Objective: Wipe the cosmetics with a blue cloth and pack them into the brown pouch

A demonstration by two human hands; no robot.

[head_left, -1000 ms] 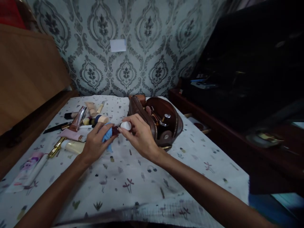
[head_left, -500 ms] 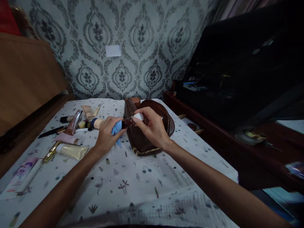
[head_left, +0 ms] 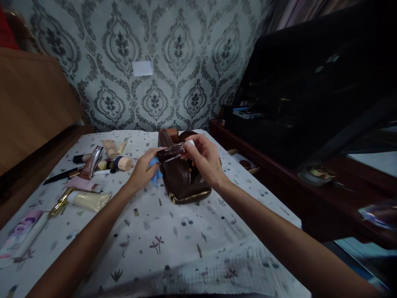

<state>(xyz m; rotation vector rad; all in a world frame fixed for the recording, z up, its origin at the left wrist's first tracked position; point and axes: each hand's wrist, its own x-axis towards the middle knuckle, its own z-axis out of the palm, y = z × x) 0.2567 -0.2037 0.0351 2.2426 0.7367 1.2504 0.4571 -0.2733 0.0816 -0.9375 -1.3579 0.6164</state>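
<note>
My right hand (head_left: 204, 159) is closed on the white-capped end of a small dark brown, glossy bottle (head_left: 170, 152). It holds the bottle on its side, above the brown leather bag (head_left: 175, 178). My left hand (head_left: 144, 167) is closed on a blue cloth (head_left: 156, 171), partly hidden behind the fingers. Its fingertips are at the bottle's dark end; whether they press on it I cannot tell. Underneath, the bag has a gold zip along its lower edge, and my right hand covers part of its opening.
Left of the hands lie a cream tube (head_left: 91, 200), a pink tube (head_left: 82, 184), a brown tube (head_left: 92, 162), a navy-and-beige bottle (head_left: 124, 163) and other cosmetics on the patterned cloth (head_left: 173, 265). A dark shelf (head_left: 273, 165) runs along the right.
The bottle's dark end has come out of the blue cloth, and more of its side shows. My right hand has shifted slightly right with it. The view has turned a little.
</note>
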